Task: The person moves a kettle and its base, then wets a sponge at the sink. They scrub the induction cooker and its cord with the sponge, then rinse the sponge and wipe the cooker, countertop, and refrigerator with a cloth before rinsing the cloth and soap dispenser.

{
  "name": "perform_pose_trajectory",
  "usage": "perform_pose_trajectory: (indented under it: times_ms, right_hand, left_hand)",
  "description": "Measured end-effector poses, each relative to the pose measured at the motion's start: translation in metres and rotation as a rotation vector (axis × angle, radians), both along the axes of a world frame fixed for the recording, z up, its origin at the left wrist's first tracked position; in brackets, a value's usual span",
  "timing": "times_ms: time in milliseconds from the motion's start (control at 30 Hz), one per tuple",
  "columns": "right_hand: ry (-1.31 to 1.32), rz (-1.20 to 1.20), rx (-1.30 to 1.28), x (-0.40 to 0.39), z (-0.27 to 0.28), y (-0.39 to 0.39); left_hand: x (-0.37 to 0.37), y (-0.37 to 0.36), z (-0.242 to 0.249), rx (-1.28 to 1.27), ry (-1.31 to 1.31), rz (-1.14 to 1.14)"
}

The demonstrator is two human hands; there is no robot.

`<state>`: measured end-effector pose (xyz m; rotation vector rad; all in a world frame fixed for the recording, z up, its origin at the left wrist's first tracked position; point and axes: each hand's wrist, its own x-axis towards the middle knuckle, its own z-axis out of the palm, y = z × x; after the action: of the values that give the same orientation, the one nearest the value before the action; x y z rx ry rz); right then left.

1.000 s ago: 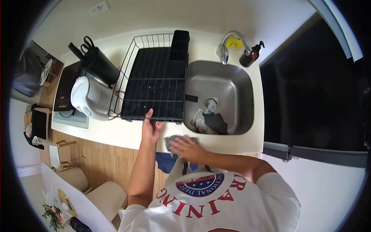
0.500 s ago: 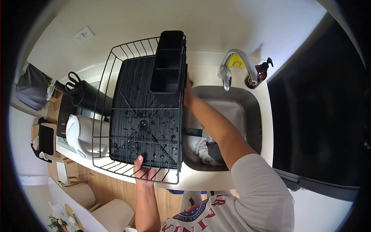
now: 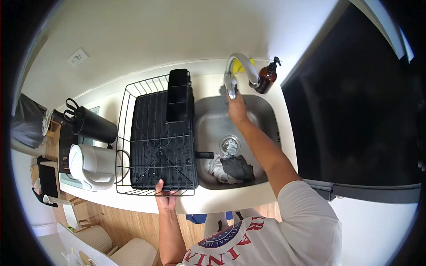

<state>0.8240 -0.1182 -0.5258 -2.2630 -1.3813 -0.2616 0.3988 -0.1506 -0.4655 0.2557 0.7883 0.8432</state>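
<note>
My left hand (image 3: pixel 166 200) grips the front rim of a black wire dish rack (image 3: pixel 126 106), thumb over the wires. Inside the rack lies a wet black drip tray (image 3: pixel 151 128), and a black utensil holder (image 3: pixel 177 99) hangs at its far right corner. My right hand (image 3: pixel 236 107) is over the back of the steel sink (image 3: pixel 262 133), just below the spout of the chrome faucet (image 3: pixel 243 57); its fingers are hidden behind the spout, so their grip does not show. Grey and white cloths (image 3: pixel 235 168) lie in the sink beside the drain (image 3: pixel 230 144).
A brown pump bottle (image 3: pixel 267 79) and a yellow item (image 3: pixel 239 66) stand behind the sink. Left of the rack are a white kettle (image 3: pixel 93 166) and a black utensil canister (image 3: pixel 95 125). A dark panel (image 3: pixel 350 119) borders the counter on the right.
My right hand has gone from the rack's right side to the faucet. The rack now sits lower and flatter on the counter, my left hand still on its front rim.
</note>
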Motion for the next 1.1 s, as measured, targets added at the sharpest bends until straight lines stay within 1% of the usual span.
perform_pose_trajectory:
  times_ms: [33,67,100,167,200,233,267,300,333,400,433,467,533,567,600,633,667,700,733,767,800,833,867,933,967,1000,1033,1067,1100]
  right_hand:
    - [-0.097,-0.061,0.006,0.012,-0.001,-0.010]
    - [-0.132,-0.096,0.101,0.024,-0.001,-0.013]
    - [-0.134,-0.109,0.099,0.035,-0.001,-0.009]
    - [-0.042,-0.156,-0.079,0.052,0.001,0.012]
    - [0.050,-0.105,0.093,0.057,0.006,0.019]
    - [0.057,-0.108,0.096,0.063,0.012,0.024]
    - [0.064,-0.091,0.069,0.071,0.016,0.030]
    - [0.073,-0.073,0.038,0.084,0.007,0.036]
    - [0.216,-0.163,0.109,0.087,-0.004,0.042]
    - [0.228,-0.191,0.043,0.072,-0.005,0.030]
    - [0.220,-0.211,-0.002,0.071,0.002,0.026]
    - [0.116,-0.129,-0.019,0.053,0.020,-0.004]
    - [0.158,-0.028,0.026,0.049,0.026,-0.054]
    - [0.158,-0.079,0.049,0.048,0.030,-0.079]
    - [0.157,-0.128,0.073,0.051,0.036,-0.102]
    - [0.152,-0.183,0.183,0.058,0.042,-0.122]
    - [0.144,-0.233,0.293,0.068,0.052,-0.137]
    - [0.225,-0.331,0.227,0.074,0.070,-0.146]
    - [0.168,-0.302,0.200,0.085,0.066,-0.149]
    - [0.110,-0.270,0.178,0.101,0.058,-0.145]
    - [0.111,-0.271,0.183,0.113,0.044,-0.140]
    - [0.038,-0.271,0.042,0.125,0.028,-0.133]
    - [-0.037,-0.266,-0.097,0.137,0.019,-0.123]
    - [-0.015,-0.262,-0.119,0.169,0.017,-0.096]
    - [0.005,-0.264,-0.151,0.182,0.016,-0.085]
    - [0.029,-0.276,-0.179,0.188,0.015,-0.079]
    - [0.035,-0.281,-0.171,0.182,0.014,-0.079]
    - [0.036,-0.285,-0.179,0.169,0.014,-0.089]
    - [0.024,-0.283,-0.186,0.159,0.019,-0.100]
  left_hand:
    - [0.001,0.003,-0.005,-0.020,0.010,0.037]
    - [0.001,0.004,-0.011,-0.039,-0.021,0.025]
    - [0.004,0.004,-0.012,-0.040,-0.021,0.012]
    - [0.010,0.004,-0.010,0.009,0.002,0.060]
    - [0.014,0.003,-0.008,-0.006,0.041,0.095]
    - [0.011,0.004,-0.014,-0.002,0.047,0.091]
    - [0.003,0.007,-0.025,0.014,-0.103,-0.004]
    - [-0.001,0.009,-0.031,0.025,-0.251,-0.100]
    - [-0.004,0.011,-0.039,0.021,-0.244,-0.102]
    - [-0.005,0.009,-0.039,-0.022,-0.076,-0.044]
    - [-0.001,0.011,-0.039,-0.020,-0.079,-0.051]
    - [0.006,0.009,-0.032,-0.033,-0.022,0.014]
    - [0.022,0.000,-0.008,-0.042,0.057,0.110]
    - [0.021,0.000,-0.005,-0.043,0.053,0.104]
    - [0.018,0.000,-0.005,-0.048,-0.019,0.079]
    - [0.016,-0.003,-0.004,-0.056,-0.087,0.054]
    - [0.016,-0.010,-0.002,-0.058,-0.092,0.053]
    - [0.018,-0.020,0.001,-0.017,0.052,0.136]
    - [0.016,-0.034,0.003,0.022,0.202,0.216]
    - [0.005,-0.054,0.000,0.117,0.303,0.165]
    - [-0.005,-0.078,-0.003,0.215,0.406,0.114]
    - [0.002,-0.106,0.014,0.252,0.609,0.095]
    - [0.004,-0.125,0.016,0.390,0.543,-0.033]
    - [0.059,-0.129,0.039,0.460,0.580,-0.376]
    - [0.094,-0.117,0.040,0.610,0.509,-0.519]
    - [0.146,-0.108,0.047,0.727,0.521,-0.537]
    - [0.190,-0.092,0.040,0.936,0.568,-0.583]
    - [0.240,-0.079,0.043,1.120,0.582,-0.514]
    - [0.287,-0.064,0.035,1.249,0.549,-0.493]
